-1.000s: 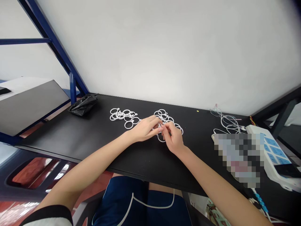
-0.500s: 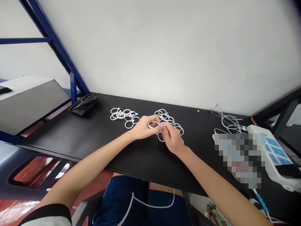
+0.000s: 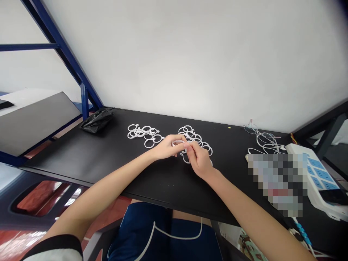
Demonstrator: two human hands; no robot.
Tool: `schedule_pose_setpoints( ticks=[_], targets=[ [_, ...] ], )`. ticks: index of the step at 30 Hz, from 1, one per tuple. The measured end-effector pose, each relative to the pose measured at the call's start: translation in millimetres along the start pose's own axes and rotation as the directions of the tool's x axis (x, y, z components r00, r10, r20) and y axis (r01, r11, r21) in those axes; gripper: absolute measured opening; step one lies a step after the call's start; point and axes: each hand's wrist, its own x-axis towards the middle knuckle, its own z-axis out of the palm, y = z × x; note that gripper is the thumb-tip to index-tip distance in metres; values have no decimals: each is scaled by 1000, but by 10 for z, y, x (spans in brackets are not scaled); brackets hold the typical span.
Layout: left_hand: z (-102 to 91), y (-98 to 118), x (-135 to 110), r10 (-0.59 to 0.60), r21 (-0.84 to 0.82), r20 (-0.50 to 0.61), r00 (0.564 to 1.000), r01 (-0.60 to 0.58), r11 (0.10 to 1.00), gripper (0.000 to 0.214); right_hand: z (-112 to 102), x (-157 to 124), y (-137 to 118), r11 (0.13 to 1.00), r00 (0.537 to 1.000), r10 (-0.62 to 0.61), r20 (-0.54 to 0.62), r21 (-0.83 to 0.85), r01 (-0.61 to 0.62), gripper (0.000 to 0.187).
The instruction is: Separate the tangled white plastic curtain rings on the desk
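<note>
A plain white wall (image 3: 190,65) stood directly behind a black bench (image 3: 108,156), which met it along the back edge. Two bare forearms crossed the bench's front edge, hands at work near its middle. A white power strip (image 3: 320,172) with blue sockets lay along the right edge, and just beside it was a flat object (image 3: 277,181), its surface blurred out. A loose tangle of white cord (image 3: 268,146) lay toward the back right corner. A crumpled black plastic bag (image 3: 98,120) sat at the back left corner. A pile of white rings (image 3: 191,137) rested mid-bench, partly hidden by the hands; a second cluster (image 3: 140,133), overlapping too, lay to its left, between the pile and the bag, nearer the back edge than the front. The left hand (image 3: 167,146) grasped a single white ring (image 3: 178,141) between thumb and fingers, above the middle of the bench. The right hand (image 3: 199,156) pinched the same ring at its right end, fingertips touching the left thumb. A small yellow speck (image 3: 229,127) marked the bench near its back edge.
</note>
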Motion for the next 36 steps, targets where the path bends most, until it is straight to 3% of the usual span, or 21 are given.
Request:
schedule_pose_setpoints(
  ticks=[11,36],
  targets=[
    [37,-19,-15,101,148,-113,989,-83,985,41,-7,16,-2,1000,1000,14,21,5,-14,25],
    [-13,6,-29,123,247,-51,991,-107,963,31,-35,17,29,998,999,-39,17,40,38,24]
  ],
)
